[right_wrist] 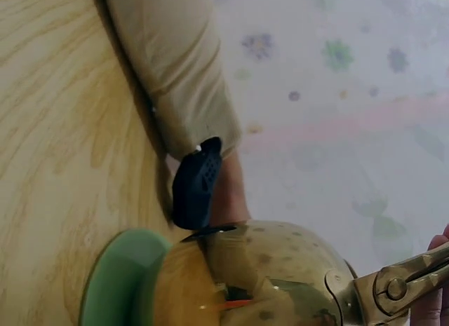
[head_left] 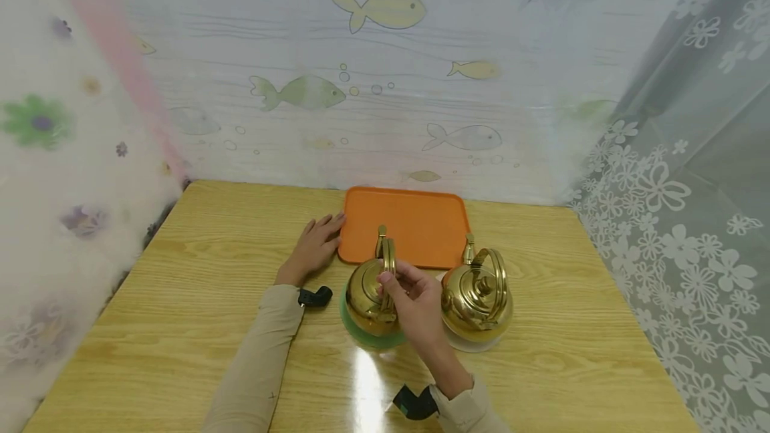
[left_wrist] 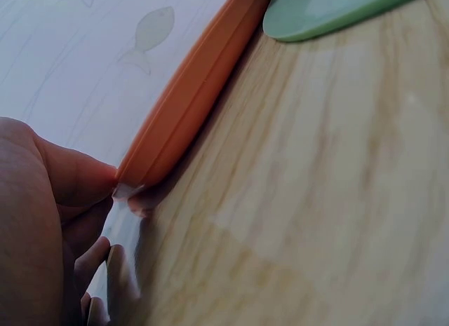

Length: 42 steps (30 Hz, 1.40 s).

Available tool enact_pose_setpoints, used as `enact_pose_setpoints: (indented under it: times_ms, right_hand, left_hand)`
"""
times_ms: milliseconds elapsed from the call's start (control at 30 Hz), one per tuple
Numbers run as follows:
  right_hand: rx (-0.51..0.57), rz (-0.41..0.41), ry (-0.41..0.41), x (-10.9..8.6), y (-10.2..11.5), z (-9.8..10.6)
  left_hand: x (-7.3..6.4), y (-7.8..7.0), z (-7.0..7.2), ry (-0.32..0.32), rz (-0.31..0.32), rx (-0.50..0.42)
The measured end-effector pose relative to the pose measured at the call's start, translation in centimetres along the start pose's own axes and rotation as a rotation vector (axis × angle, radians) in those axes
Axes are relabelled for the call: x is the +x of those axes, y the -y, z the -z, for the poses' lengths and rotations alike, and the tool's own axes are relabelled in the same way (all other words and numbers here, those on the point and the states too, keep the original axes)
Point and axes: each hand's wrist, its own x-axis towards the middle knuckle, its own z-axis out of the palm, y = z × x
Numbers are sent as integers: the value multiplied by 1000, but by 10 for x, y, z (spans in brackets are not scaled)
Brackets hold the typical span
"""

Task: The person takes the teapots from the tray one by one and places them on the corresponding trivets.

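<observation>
My right hand (head_left: 418,299) grips the arched top handle of a shiny gold-coloured kettle (head_left: 363,299), fingers on one side and thumb on the other. Its spout points toward the back. Under this kettle shows a green plate (head_left: 363,338); whether the two touch is hard to tell. My left hand (head_left: 315,246) lies by the left edge of an orange tray (head_left: 409,219), its fingers extended and touching the rim. The left wrist view has the thumb (left_wrist: 84,179) against the tray's corner. In the right wrist view, the kettle's body (right_wrist: 266,270) hides part of the plate.
A second gold-coloured kettle (head_left: 475,306) stands on a whitish plate (head_left: 475,345) close to the right hand. The wood-grain table (head_left: 180,326) carries everything. A fish-print curtain (head_left: 289,39) hangs behind it, with a lacy flowered curtain (head_left: 692,252) at the right.
</observation>
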Motion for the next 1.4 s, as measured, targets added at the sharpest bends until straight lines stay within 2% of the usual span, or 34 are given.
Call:
enact_pose_setpoints:
  times_ms: [367, 633, 1033, 1400]
  right_hand:
    - [3, 74, 20, -6, -4, 3]
    - [-1, 70, 42, -6, -7, 5]
    - [16, 49, 55, -8, -7, 6]
    - [-25, -9, 115, -7, -2, 14]
  left_hand:
    - [0, -2, 1, 7, 3, -19]
    - [-2, 3, -2, -8, -15, -4]
    - [0, -1, -1, -11, -10, -12]
    - [2, 2, -2, -18, -19, -17]
